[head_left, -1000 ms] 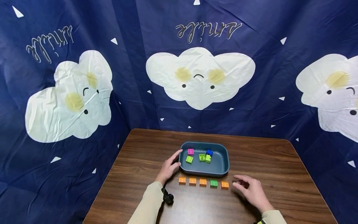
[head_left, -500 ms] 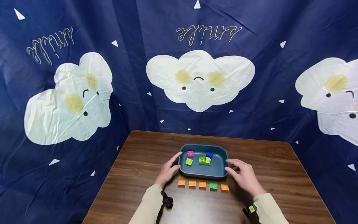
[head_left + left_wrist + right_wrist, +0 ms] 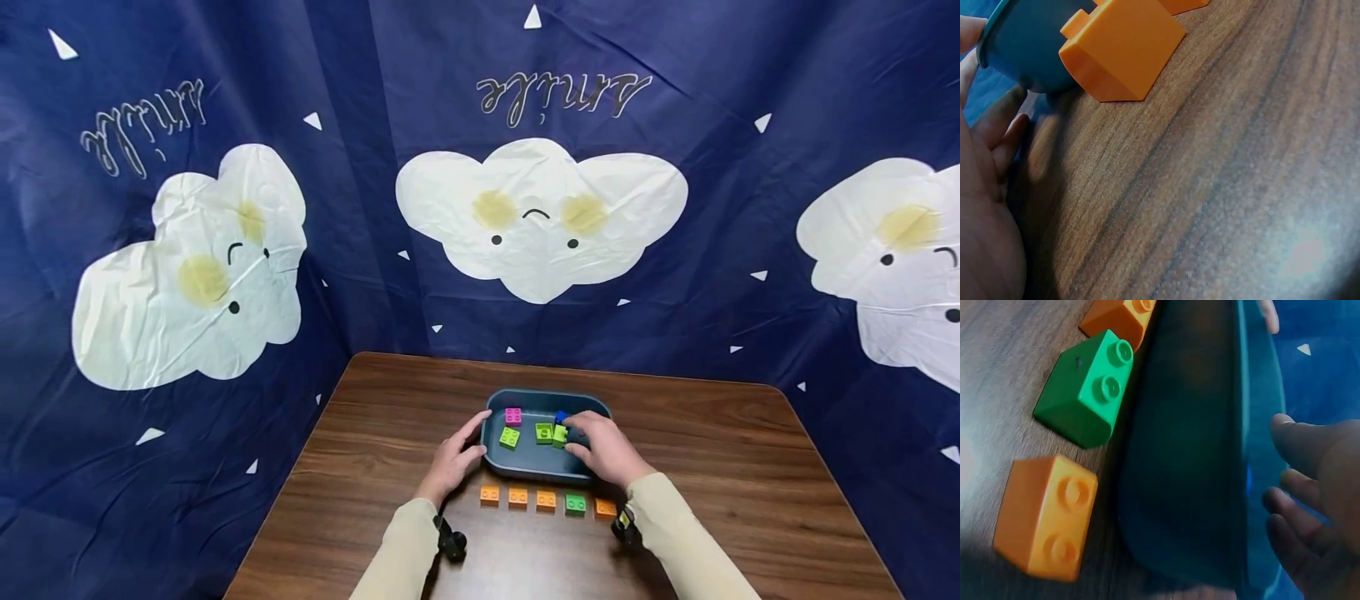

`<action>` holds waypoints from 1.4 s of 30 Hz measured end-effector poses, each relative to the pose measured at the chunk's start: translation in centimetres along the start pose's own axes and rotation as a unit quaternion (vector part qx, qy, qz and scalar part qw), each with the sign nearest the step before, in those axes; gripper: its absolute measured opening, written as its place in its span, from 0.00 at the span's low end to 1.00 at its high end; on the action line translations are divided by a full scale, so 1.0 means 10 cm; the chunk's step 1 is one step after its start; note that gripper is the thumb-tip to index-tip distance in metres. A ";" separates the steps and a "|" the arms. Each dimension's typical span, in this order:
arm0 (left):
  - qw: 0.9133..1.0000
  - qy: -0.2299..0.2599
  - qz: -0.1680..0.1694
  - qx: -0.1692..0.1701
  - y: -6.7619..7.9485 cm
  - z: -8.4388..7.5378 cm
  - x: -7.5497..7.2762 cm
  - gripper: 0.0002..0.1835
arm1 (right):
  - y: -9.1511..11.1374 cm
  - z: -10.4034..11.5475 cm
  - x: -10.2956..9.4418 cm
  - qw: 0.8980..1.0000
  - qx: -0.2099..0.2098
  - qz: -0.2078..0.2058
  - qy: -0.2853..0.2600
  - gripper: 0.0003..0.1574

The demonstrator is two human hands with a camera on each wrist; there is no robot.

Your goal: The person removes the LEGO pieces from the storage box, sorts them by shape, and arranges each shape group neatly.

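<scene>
A dark teal tray (image 3: 525,472) holds toy building bricks: a pink one (image 3: 513,416), a blue one (image 3: 561,416) and several lime ones. My left hand (image 3: 452,462) touches the tray's left end, its fingers extended along the rim. Over the right part of the tray, my right hand (image 3: 609,452) reaches in with thumb and fingers apart. Its fingertips are right at a lime brick (image 3: 559,436) and the blue one. Another lime brick (image 3: 543,433) lies just left of that. In the right wrist view the tray wall hides the bricks from sight.
In front of the tray runs a row of sloped bricks, several orange (image 3: 517,497) and one green (image 3: 575,504). The right wrist passes close to the rightmost orange brick (image 3: 604,507). A blue cloud-print curtain (image 3: 360,275) surrounds the wooden table (image 3: 405,392).
My right hand has moved left from the table beside the row, past the tray's right rim, and into the tray above the bricks. The left hand stays at the tray's left end.
</scene>
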State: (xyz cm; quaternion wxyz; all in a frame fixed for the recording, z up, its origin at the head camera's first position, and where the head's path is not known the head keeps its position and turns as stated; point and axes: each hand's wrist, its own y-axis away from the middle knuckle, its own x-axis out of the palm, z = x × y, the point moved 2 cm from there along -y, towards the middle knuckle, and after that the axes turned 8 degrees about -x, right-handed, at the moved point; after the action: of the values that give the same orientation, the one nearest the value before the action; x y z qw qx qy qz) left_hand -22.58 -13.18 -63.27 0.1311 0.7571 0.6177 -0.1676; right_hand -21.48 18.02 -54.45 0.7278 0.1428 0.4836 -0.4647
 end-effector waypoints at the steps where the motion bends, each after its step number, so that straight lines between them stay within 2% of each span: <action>1: 1.000 0.000 0.000 -0.001 0.00 -0.01 0.00 0.35 | -0.04 0.00 0.03 1.000 0.001 0.007 0.005 0.27; 7: 1.000 0.003 0.002 -0.002 0.00 -0.03 -0.01 0.35 | -0.20 -0.02 0.16 0.999 0.012 0.035 0.031 0.26; 20: 1.000 0.002 0.004 0.003 0.02 -0.04 0.01 0.35 | -0.27 -0.02 0.29 0.994 -0.006 0.030 0.105 0.18; 27: 1.000 0.006 0.000 -0.007 0.02 -0.04 0.01 0.35 | -0.29 -0.03 0.31 0.994 -0.011 0.050 0.093 0.18; 34: 1.000 -0.007 0.002 -0.006 0.01 -0.03 0.01 0.36 | -0.28 -0.02 0.29 0.990 -0.002 0.080 0.114 0.17; 37: 1.000 -0.011 0.000 -0.004 0.00 -0.01 0.01 0.36 | -0.26 0.01 0.26 0.991 -0.007 0.071 0.114 0.15; 42: 1.000 -0.010 -0.005 0.007 -0.01 0.01 0.00 0.35 | -0.23 0.10 0.19 0.996 -0.015 0.031 0.079 0.11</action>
State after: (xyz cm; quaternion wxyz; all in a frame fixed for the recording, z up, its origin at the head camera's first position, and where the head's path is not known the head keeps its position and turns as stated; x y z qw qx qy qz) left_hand -22.72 -13.14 -63.35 0.1311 0.7530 0.6191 -0.1804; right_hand -22.62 15.14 -54.98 0.7035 0.1828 0.5420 -0.4218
